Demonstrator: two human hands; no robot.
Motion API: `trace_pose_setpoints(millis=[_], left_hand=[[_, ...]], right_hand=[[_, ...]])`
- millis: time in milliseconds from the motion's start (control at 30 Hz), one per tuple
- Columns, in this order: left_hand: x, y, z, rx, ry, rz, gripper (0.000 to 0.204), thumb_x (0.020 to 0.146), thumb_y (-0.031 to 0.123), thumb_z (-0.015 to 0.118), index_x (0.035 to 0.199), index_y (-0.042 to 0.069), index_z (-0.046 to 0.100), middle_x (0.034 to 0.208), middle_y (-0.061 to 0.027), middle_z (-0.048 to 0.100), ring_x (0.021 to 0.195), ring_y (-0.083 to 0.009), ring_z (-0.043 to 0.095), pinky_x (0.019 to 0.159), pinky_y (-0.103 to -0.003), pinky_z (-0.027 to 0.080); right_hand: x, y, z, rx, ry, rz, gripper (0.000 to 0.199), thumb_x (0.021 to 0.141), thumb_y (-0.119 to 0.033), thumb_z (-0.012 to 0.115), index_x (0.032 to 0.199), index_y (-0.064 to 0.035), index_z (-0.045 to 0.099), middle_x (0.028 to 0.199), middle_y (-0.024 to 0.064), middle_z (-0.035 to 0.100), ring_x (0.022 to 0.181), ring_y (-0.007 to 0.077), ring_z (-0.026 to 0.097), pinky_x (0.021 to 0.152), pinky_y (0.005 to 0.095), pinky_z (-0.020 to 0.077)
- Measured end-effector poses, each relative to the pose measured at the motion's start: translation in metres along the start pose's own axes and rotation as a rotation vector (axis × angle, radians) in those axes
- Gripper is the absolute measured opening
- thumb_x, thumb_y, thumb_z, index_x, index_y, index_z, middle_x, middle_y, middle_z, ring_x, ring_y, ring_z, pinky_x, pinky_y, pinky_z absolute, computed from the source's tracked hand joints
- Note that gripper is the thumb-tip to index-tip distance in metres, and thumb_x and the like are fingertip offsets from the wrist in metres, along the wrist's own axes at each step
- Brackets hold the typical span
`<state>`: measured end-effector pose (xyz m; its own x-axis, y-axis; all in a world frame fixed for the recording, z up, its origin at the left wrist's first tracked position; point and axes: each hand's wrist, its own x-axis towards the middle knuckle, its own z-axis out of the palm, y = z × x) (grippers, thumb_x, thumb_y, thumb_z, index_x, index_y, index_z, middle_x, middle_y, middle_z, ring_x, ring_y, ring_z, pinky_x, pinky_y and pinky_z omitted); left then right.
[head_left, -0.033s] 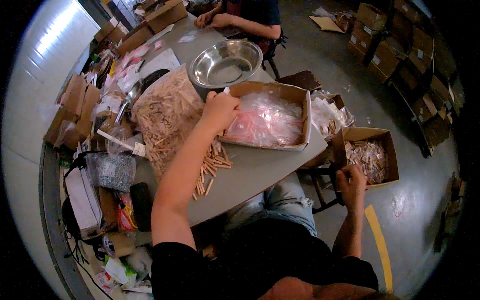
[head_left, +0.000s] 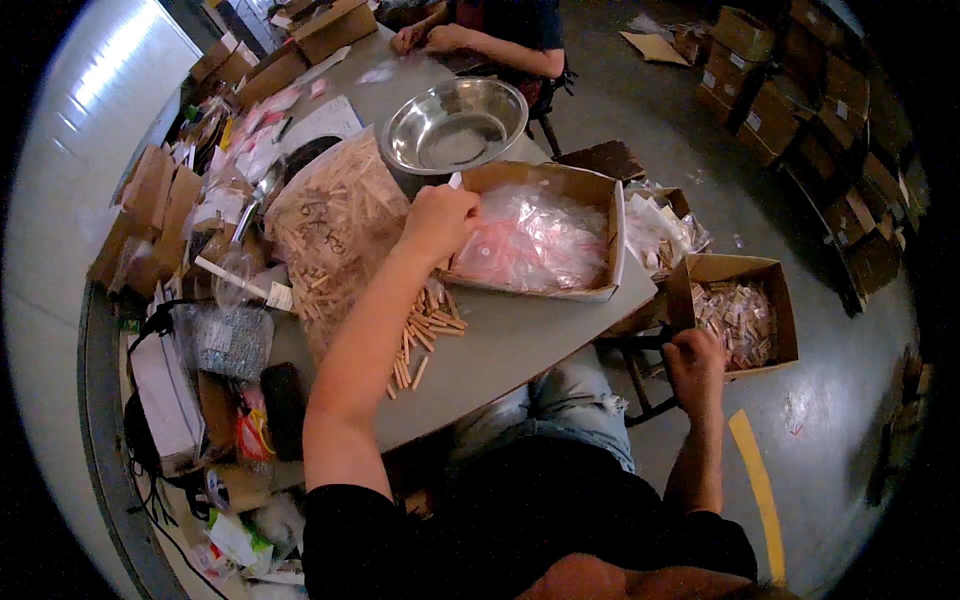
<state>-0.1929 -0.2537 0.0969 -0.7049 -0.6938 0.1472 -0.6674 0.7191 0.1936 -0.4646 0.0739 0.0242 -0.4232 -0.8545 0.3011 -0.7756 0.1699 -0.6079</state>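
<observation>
My left hand [head_left: 443, 222] is closed at the left wall of a shallow cardboard box [head_left: 612, 240] on the table. Inside the box lie clear plastic bags [head_left: 545, 230] with pinkish-red parts. Whether its fingers pinch the wall or a bag is hidden. My right hand [head_left: 694, 368], fingers curled, is beside the near left corner of a lower cardboard box [head_left: 788, 320]. That box contains many small clear packets of wooden pieces [head_left: 738, 320]. What the right fingers hold, if anything, cannot be made out.
Under my left forearm, a big clear bag of wooden sticks [head_left: 335, 215] spills loose sticks [head_left: 430, 325]. A steel basin [head_left: 455, 125] stands behind. Tools and packages crowd the table's left side. A co-worker's hands [head_left: 425, 38] work at the far end. Stacked cartons [head_left: 770, 115] stand right.
My right hand has shifted slightly left, a little away from the box of packets. My left hand stays at the wall of its box.
</observation>
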Motion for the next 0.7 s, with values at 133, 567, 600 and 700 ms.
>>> trace_pose_setpoints(millis=[133, 567, 600, 700], left_hand=[[-0.014, -0.017, 0.010, -0.179, 0.176, 0.094, 0.020, 0.080, 0.026, 0.066, 0.085, 0.007, 0.070, 0.077, -0.0135, 0.064, 0.078, -0.0328, 0.061, 0.071, -0.042, 0.048], [-0.026, 0.001, -0.003, -0.456, 0.357, 0.085, 0.023, 0.086, 0.014, 0.061, 0.106, 0.006, 0.070, 0.087, -0.0168, 0.062, 0.084, -0.0326, 0.061, 0.075, -0.038, 0.049], [-0.028, 0.003, -0.007, -0.467, 0.331, 0.036, 0.023, 0.086, 0.014, 0.061, 0.106, 0.006, 0.069, 0.087, -0.0172, 0.064, 0.084, -0.0325, 0.062, 0.075, -0.038, 0.049], [-0.028, -0.002, -0.002, -0.617, 0.460, 0.076, 0.021, 0.087, 0.014, 0.061, 0.102, 0.003, 0.069, 0.088, -0.0189, 0.066, 0.084, -0.0332, 0.065, 0.073, -0.038, 0.050]], right_hand=[[0.015, -0.050, 0.031, 0.097, -0.151, -0.232, 0.014, 0.075, -0.005, 0.072, 0.082, -0.0005, 0.061, 0.081, 0.0119, 0.058, 0.076, 0.0304, 0.058, 0.067, 0.0372, 0.0478], [0.050, -0.173, 0.158, 0.058, -0.285, -0.695, 0.035, 0.079, -0.010, 0.064, 0.114, -0.0066, 0.060, 0.114, 0.0145, 0.056, 0.103, 0.0345, 0.055, 0.090, 0.0410, 0.0478], [0.051, -0.181, 0.164, 0.083, -0.266, -0.687, 0.033, 0.079, -0.010, 0.064, 0.111, -0.0062, 0.061, 0.112, 0.0141, 0.057, 0.102, 0.0341, 0.055, 0.089, 0.0407, 0.0481], [0.051, -0.180, 0.187, 0.050, -0.233, -0.726, 0.024, 0.079, -0.012, 0.064, 0.102, -0.0059, 0.065, 0.106, 0.0128, 0.060, 0.097, 0.0326, 0.058, 0.086, 0.0399, 0.0495]])
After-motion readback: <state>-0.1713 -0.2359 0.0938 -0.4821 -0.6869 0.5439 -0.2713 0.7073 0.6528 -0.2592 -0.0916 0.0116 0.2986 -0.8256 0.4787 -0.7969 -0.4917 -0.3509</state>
